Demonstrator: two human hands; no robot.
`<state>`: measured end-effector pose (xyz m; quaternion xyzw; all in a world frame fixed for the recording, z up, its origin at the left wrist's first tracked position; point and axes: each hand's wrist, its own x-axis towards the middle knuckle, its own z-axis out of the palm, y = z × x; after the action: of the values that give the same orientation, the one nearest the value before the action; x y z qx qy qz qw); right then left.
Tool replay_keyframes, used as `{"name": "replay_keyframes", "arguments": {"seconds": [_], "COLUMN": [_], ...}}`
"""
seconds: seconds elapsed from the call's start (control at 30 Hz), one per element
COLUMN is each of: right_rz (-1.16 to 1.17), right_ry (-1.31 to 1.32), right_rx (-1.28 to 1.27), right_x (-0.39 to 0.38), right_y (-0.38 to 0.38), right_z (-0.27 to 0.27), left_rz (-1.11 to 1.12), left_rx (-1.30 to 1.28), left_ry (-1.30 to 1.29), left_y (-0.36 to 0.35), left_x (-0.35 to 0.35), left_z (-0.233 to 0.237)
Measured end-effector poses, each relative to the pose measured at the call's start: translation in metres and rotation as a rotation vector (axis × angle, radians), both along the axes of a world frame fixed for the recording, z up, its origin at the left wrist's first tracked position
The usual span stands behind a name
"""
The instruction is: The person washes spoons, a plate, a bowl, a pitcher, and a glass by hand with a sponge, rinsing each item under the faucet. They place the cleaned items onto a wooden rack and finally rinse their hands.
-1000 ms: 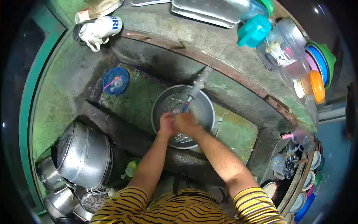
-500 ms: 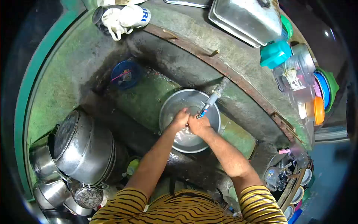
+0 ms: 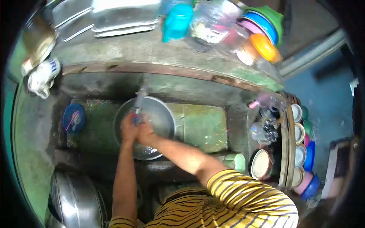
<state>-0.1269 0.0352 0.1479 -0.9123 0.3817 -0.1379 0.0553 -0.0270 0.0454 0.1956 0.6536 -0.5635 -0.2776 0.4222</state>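
A wide metal basin (image 3: pixel 170 125) stands on the green floor of the wash area, under a grey tap (image 3: pixel 140 99) with a blue handle. Both hands are over the basin, close together just below the tap. My left hand (image 3: pixel 130 127) is on the left side, its fingers blurred near the tap's blue part. My right hand (image 3: pixel 146 133) lies against it on the right, its fingers largely hidden. Whether either hand holds something cannot be made out. Some water shows in the basin.
A blue bowl (image 3: pixel 73 118) with a pink item sits at left. Large metal pots (image 3: pixel 78 197) stand lower left. Metal trays (image 3: pixel 125 17), a teal container (image 3: pixel 178 22) and white mugs (image 3: pixel 43 78) line the ledge. A rack (image 3: pixel 287 148) with containers stands right.
The view has swung to the right, so the basin appears further left and more of the rack and blue floor shows. Both hands remain together under the tap.
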Motion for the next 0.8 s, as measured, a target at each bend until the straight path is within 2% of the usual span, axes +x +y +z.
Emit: {"name": "replay_keyframes", "arguments": {"seconds": [0.03,0.07,0.1,0.13,0.2,0.23,0.3,0.33,0.4,0.47,0.5,0.53,0.57,0.63,0.67,0.73,0.8], "right_rz": [0.001,-0.155,-0.293,-0.318,-0.016,-0.020,0.185,0.180,-0.126,-0.227,-0.497,-0.625,0.110,-0.574,-0.581,-0.385,-0.365], "right_ry": [0.105,-0.348,-0.818,-0.825,-0.249,-0.255,0.174,0.168,-0.077,-0.348,-0.775,-1.065,-1.757,-2.125,-2.134,-2.235,-2.240], "right_rx": [0.279,0.421,0.540,0.525,0.306,0.296,0.272,0.272,0.346,0.582,1.000,1.075,1.231,1.488,1.465,1.436,1.443], "right_x": [0.002,0.007,0.015,0.006,-0.005,-0.010,-0.024,-0.029,-0.033,-0.071,-0.095,-0.117,-0.160,-0.190,-0.207,-0.236,-0.256], "right_y": [-0.005,0.000,0.008,0.008,0.004,0.007,0.024,0.023,0.014,0.003,0.009,0.011,0.002,0.021,0.025,0.035,0.041], "right_z": [-0.012,0.020,0.055,0.058,0.057,0.056,0.051,0.047,0.036,0.060,0.085,0.081,0.013,0.075,0.077,0.069,0.059], "left_rz": [0.069,0.148,0.175,0.209,0.151,0.114,0.074,0.135,0.210,0.220,0.195,0.168,0.205,0.074,0.056,0.061,0.070], "left_rx": [-0.077,-0.144,-0.072,0.007,0.050,0.090,0.137,0.143,0.140,0.304,0.364,0.428,0.428,0.389,0.394,0.409,0.430], "left_ry": [0.105,0.207,0.398,0.586,0.624,0.662,0.696,0.748,0.792,0.625,0.680,0.737,0.726,0.885,0.888,0.946,0.975], "left_y": [-0.006,-0.010,-0.008,-0.003,0.010,0.015,0.028,0.032,0.030,0.032,0.041,0.049,0.054,0.053,0.052,0.053,0.052], "left_x": [0.005,0.015,0.025,0.027,0.017,0.013,0.014,0.013,0.009,0.015,0.006,-0.007,-0.009,-0.023,-0.026,-0.029,-0.032], "left_z": [-0.010,-0.021,-0.040,-0.054,-0.045,-0.038,-0.045,-0.056,-0.080,-0.091,-0.065,-0.033,-0.021,-0.011,-0.012,-0.019,-0.018]}}
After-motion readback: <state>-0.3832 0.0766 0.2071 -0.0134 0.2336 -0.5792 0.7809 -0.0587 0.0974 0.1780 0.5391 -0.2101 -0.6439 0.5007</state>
